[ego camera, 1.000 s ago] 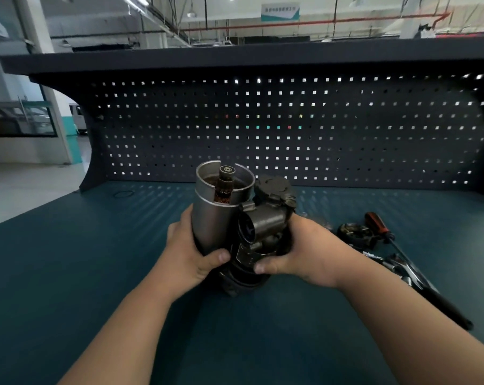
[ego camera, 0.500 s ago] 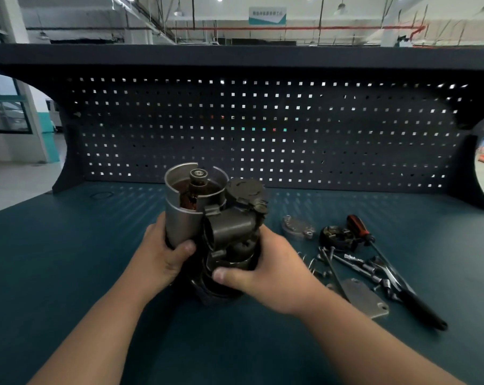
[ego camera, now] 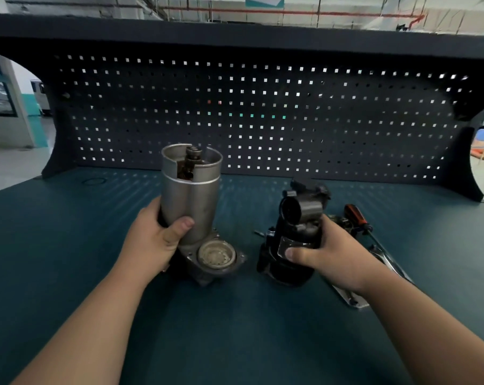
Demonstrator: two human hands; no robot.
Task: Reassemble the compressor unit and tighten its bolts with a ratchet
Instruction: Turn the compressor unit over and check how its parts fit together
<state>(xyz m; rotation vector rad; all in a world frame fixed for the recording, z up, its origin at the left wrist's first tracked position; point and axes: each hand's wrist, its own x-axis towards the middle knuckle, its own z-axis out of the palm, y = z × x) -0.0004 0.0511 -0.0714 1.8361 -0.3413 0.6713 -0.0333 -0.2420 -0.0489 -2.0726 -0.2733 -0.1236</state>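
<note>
The compressor is in two pieces on the blue bench. My left hand (ego camera: 157, 240) grips the silver motor housing (ego camera: 190, 198), an upright open cylinder with a shaft showing inside its top and a round flanged opening at its base. My right hand (ego camera: 327, 257) grips the dark pump body (ego camera: 296, 226), which stands about a hand's width to the right. A ratchet (ego camera: 388, 259) lies on the bench behind my right hand, partly hidden.
An orange-handled screwdriver (ego camera: 356, 218) and small metal parts lie right of the pump body. A flat metal cover plate (ego camera: 349, 298) rests under my right wrist. The dark pegboard back wall (ego camera: 263, 115) stands behind the blue bench top (ego camera: 235, 329).
The two compressor pieces were held together at the centre; now they are pulled apart, housing to the left and pump body to the right. The camera moved closer.
</note>
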